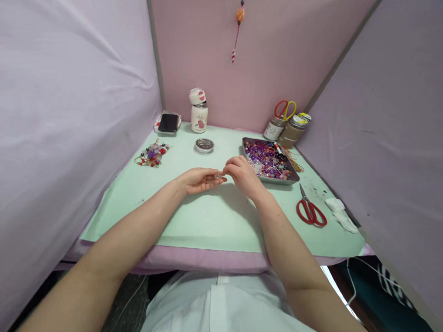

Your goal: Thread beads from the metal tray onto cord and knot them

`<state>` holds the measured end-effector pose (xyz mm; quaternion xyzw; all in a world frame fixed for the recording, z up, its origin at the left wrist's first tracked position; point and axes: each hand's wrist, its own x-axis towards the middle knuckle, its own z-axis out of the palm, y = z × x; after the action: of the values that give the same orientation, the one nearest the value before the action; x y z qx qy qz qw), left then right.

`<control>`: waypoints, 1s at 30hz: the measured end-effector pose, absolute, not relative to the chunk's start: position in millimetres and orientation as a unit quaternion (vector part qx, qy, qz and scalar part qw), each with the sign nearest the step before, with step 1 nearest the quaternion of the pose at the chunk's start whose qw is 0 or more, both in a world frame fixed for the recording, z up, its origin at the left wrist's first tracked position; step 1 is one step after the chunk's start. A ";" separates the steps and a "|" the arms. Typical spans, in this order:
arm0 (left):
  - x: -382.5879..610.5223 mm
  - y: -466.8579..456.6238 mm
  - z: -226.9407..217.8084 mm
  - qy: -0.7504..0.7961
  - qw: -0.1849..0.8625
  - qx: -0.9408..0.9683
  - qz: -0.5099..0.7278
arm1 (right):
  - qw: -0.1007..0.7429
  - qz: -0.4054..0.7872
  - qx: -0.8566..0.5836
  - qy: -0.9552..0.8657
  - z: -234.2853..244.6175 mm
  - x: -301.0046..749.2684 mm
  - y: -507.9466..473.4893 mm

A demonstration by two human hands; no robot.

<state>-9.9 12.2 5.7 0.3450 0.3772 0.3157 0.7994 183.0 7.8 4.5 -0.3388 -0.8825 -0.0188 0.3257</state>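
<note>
My left hand [202, 181] is turned palm up above the middle of the table, its fingers stretched toward the right. Small clear beads [218, 176] rest at its fingertips. My right hand [241, 173] meets them from the other side, its thumb and index finger pinched together; whatever lies in that pinch is too small to make out. Just beyond the right hand sits a dark metal tray [281, 181] filled with purple, clear, red and orange beads.
Red-handled scissors [311, 212] and a crumpled white tissue [341, 214] lie at right. Behind stand a jar [273, 130] holding scissors, a brown jar [294, 131] and a white bottle [199, 118]. A round tin [204, 145], beaded strings [153, 154] and a phone [168, 123] are leftward.
</note>
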 end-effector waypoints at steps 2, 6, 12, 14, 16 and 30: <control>-9.6 12.0 6.3 0.381 0.798 0.345 0.315 | 0.324 -0.017 -0.339 -0.883 4.7 182.9 7.5; -9.6 12.1 7.5 0.385 0.796 0.345 0.315 | 0.320 -0.016 -0.340 -0.884 4.6 183.8 7.4; -10.4 12.8 6.8 0.374 0.799 0.353 0.311 | 0.321 -0.009 -0.340 -0.884 3.8 183.5 7.4; -10.5 12.7 5.3 0.370 0.799 0.356 0.315 | 0.320 -0.007 -0.340 -0.884 3.8 182.9 7.1; -10.5 12.5 3.3 0.360 0.799 0.360 0.320 | 0.317 -0.005 -0.342 -0.885 4.0 182.4 6.6; -10.2 11.8 2.7 0.354 0.785 0.395 0.320 | 0.311 -0.007 -0.353 -0.883 2.8 181.4 7.0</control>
<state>-10.2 11.8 2.7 0.3948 0.3539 0.3198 0.7853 181.4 7.0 2.8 -0.3525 -0.8825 -0.0069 0.3111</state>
